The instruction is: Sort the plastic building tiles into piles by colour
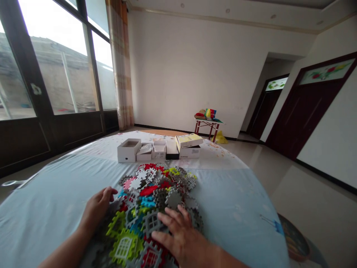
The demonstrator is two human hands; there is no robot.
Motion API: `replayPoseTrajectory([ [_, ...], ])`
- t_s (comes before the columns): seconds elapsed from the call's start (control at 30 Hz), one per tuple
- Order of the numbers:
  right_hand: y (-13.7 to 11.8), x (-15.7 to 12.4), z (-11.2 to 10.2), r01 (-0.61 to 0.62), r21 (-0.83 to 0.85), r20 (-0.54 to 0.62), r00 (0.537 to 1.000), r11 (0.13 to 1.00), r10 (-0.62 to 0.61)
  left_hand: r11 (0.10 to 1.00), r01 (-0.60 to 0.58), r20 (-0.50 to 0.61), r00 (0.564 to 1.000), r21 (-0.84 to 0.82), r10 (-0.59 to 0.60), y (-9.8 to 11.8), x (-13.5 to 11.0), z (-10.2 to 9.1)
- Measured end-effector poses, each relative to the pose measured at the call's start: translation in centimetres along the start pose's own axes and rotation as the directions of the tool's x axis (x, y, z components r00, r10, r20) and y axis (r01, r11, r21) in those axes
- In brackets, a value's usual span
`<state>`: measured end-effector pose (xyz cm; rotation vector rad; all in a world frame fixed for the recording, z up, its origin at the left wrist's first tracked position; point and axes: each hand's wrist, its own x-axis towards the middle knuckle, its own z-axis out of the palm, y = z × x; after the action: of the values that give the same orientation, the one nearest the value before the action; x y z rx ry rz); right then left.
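The person's left hand (pixel 98 206) is at the left edge of a heap of toothed plastic pieces (pixel 149 190), fingers curled; whether it grips one cannot be told. The heap lies on the cloth-covered tabletop (pixel 231 201), a lime-green piece (pixel 124 247) with a pale window at its near end, a row of boxes (pixel 158 150) behind. Farther right, the right hand (pixel 181 232) rests released on the pieces, fingers spread.

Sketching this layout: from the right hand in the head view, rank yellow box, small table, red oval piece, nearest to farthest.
From the right hand:
1. Red oval piece: in the pile, ahead and left.
2. Yellow box: beyond the pile, right end of the box row.
3. Small table: farther off, near the wall.
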<state>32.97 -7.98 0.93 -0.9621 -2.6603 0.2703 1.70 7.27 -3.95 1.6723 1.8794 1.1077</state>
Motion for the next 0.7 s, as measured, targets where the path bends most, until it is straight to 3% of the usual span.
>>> replayPoseTrajectory([
  [0.1, 0.1, 0.9, 0.6, -0.046, -0.053, -0.017, 0.999, 0.998, 0.045, 1.000, -0.014, 0.017, 1.000, -0.014, 0.015, 0.1, -0.1, 0.0],
  [0.27, 2.2, 3.1, 0.5, -0.203, -0.140, -0.156, 0.971, 0.969, 0.181, 0.999, -0.030, 0.036, 0.999, -0.030, 0.031, 0.3, -0.2, 0.2],
  [0.47, 5.3, 4.8, -0.4, -0.407, -0.112, -0.351, 0.870, 0.907, 0.347, 0.996, -0.052, 0.071, 0.996, -0.069, 0.057, 0.7, -0.1, 0.2],
  [0.53, 4.9, 4.7, -1.0, -0.427, -0.072, -0.383, 0.846, 0.901, 0.371, 0.996, -0.049, 0.069, 0.996, -0.079, 0.054, 0.8, -0.1, 0.2],
  [0.6, 3.3, 4.4, -1.4, -0.410, -0.040, -0.378, 0.850, 0.911, 0.366, 0.996, -0.038, 0.067, 0.997, -0.086, 0.044, 0.9, -0.1, 0.2],
  [0.7, -0.4, 4.0, -1.1, -0.315, -0.030, -0.261, 0.918, 0.949, 0.297, 0.994, -0.033, 0.066, 0.997, -0.103, 0.040, 1.1, -0.2, 0.3],
])
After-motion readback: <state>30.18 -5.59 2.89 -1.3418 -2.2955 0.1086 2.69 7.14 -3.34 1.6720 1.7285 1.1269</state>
